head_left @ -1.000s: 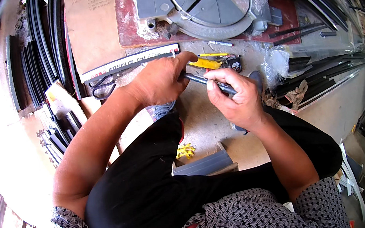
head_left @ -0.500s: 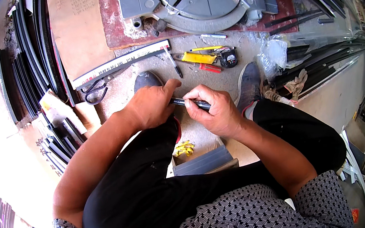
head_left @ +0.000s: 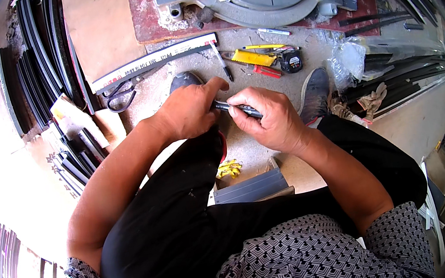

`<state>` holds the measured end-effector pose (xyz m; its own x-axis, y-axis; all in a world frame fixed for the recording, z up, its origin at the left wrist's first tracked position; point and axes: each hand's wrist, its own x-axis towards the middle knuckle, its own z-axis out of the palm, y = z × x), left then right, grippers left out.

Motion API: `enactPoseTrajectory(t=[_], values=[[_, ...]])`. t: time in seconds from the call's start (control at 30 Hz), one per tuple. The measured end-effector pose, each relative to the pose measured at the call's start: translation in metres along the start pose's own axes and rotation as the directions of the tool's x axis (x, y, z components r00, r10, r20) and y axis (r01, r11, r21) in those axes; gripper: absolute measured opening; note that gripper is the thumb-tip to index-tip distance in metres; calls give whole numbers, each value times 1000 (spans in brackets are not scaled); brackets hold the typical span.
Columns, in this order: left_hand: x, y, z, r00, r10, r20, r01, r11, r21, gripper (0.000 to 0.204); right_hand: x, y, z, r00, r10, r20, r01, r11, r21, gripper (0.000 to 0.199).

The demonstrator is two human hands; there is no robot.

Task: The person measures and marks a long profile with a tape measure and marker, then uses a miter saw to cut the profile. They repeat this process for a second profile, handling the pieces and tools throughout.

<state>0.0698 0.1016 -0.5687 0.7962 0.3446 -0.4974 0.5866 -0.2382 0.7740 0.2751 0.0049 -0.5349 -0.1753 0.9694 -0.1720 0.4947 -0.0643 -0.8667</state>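
Note:
A slim black marker pen (head_left: 239, 109) is held crosswise between my two hands, above the floor and between my shoes. My left hand (head_left: 187, 111) is closed around its left end, which the fingers hide. My right hand (head_left: 277, 119) pinches the barrel nearer its right end, thumb and fingers pressed together. Just beyond them on the floor is a white pen with a black tip (head_left: 222, 63), touching a long white-and-black printed strip (head_left: 156, 61). Right of that pen lie a yellow utility knife (head_left: 252, 57), a red-handled tool (head_left: 268, 71) and a black tape measure (head_left: 290, 61).
A grey saw base (head_left: 250, 14) stands on a red board ahead. Black-handled scissors (head_left: 122, 101) lie under the strip. Black profiles (head_left: 41, 80) fill the left; plastic wrap (head_left: 350, 59) and work gloves (head_left: 372, 102) lie right. A grey box (head_left: 250, 188) with yellow scraps (head_left: 230, 169) sits between my legs.
The scene has shifted slightly right and, at the far side, up in the view. Both hands keep the marker pen between them, nearly unchanged in pose.

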Motion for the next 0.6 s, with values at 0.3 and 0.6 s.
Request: enactPoseTrajectory(t=[0.3, 0.6], values=[[0, -11, 11, 993, 31, -117, -21, 996, 89, 54, 1, -5, 11, 970, 243, 11, -236, 931, 277, 12], [-3, -24, 20, 977, 5, -212, 20, 993, 115, 52, 7, 9, 39, 926, 377, 31, -332, 772, 542, 16]])
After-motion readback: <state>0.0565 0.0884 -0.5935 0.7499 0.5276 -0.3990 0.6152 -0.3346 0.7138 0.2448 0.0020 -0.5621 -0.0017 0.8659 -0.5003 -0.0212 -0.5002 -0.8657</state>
